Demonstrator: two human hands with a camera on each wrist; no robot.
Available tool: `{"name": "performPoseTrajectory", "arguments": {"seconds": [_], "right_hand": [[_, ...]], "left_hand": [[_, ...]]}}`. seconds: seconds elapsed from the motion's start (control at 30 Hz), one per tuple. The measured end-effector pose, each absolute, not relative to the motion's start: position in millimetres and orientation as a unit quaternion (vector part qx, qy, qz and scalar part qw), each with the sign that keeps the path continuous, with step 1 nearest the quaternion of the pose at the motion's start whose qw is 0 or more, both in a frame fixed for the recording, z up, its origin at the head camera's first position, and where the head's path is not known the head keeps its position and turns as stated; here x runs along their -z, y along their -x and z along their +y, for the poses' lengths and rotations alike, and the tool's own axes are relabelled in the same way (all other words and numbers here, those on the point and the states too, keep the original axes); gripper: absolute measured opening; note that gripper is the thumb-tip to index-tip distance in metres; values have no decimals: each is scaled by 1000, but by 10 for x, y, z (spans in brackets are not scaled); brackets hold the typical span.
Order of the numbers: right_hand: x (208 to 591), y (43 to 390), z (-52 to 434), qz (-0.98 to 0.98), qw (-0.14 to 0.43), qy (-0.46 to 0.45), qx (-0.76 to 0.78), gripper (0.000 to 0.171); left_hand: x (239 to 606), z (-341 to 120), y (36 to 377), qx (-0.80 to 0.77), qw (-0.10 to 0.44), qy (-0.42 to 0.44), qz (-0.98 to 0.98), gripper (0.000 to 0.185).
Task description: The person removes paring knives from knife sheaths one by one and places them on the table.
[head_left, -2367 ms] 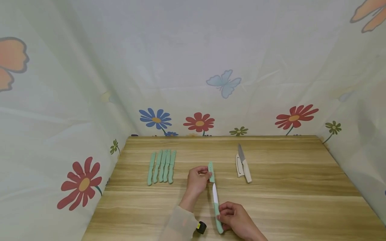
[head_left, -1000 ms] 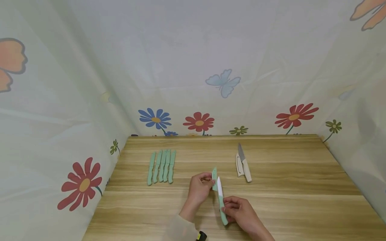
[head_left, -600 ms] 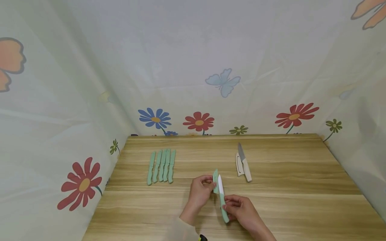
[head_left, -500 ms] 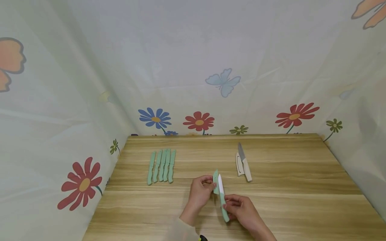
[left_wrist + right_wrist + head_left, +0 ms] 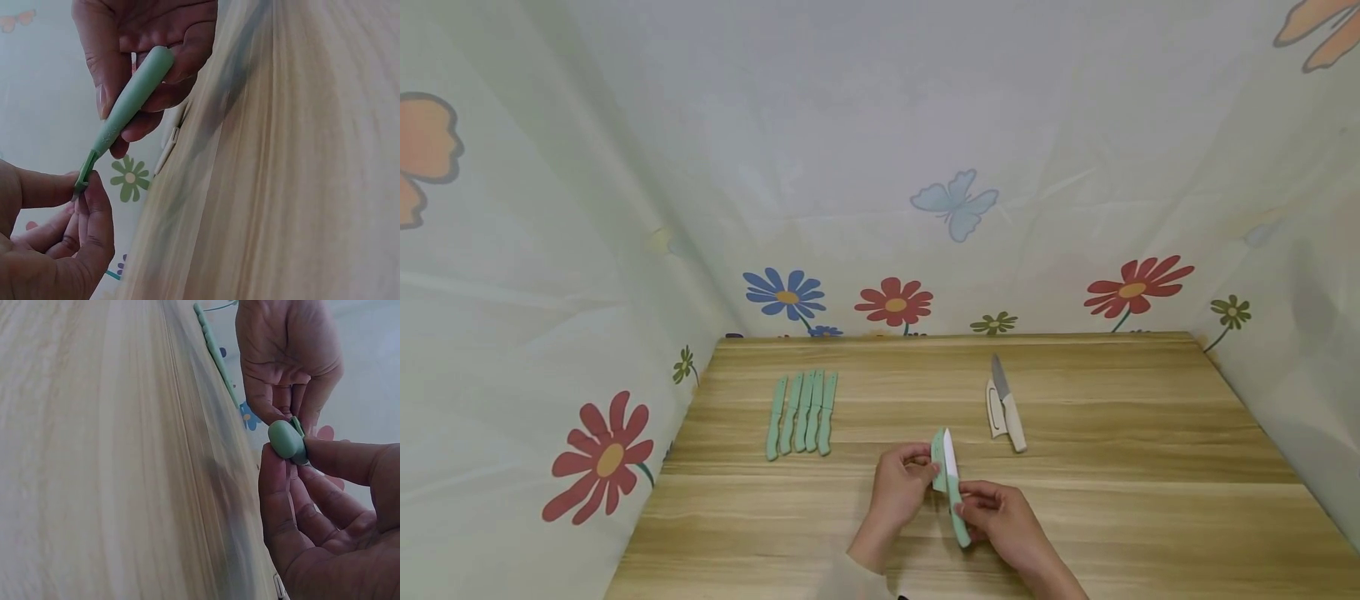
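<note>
My left hand (image 5: 901, 485) pinches a mint-green blade sheath (image 5: 938, 461) between thumb and fingers. Just to its right, my right hand (image 5: 1003, 521) grips the green handle of a paring knife (image 5: 957, 515), whose pale blade points away from me and lies alongside the sheath. Seen from the left wrist, the knife handle (image 5: 139, 90) slants down toward the sheath (image 5: 85, 172), and the two look close together or touching. In the right wrist view the handle's rounded butt (image 5: 285, 439) faces the camera and hides most of the blade.
Several sheathed green knives (image 5: 803, 414) lie side by side at the left of the wooden table (image 5: 1112, 517). To the right, a white-handled knife (image 5: 1011, 412) with a grey blade rests against its cream sheath (image 5: 996, 410). A flower-printed curtain (image 5: 1030, 275) encloses the table.
The knife was below the sheath, tip toward its lower end; it has moved up beside it. Both hands have shifted slightly right, the left one also toward me. The other knives stayed put.
</note>
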State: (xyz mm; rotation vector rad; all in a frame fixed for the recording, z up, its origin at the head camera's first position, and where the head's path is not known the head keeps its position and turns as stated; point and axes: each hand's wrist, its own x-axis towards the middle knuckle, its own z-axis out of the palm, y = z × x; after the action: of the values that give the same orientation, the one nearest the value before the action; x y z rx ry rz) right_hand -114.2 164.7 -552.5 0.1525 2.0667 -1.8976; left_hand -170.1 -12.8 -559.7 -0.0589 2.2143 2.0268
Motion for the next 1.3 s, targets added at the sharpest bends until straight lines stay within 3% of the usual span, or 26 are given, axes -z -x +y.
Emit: {"name": "performPoseTrajectory", "arguments": {"seconds": [0.9, 1.3], "right_hand": [[5541, 1261, 1561, 738, 90, -133, 655, 36], [5495, 1266, 1591, 704, 105, -138, 689, 39]], "left_hand": [[5667, -79, 1603, -726, 119, 2, 677, 27], [5695, -50, 1570, -744, 139, 8, 654, 28]]}}
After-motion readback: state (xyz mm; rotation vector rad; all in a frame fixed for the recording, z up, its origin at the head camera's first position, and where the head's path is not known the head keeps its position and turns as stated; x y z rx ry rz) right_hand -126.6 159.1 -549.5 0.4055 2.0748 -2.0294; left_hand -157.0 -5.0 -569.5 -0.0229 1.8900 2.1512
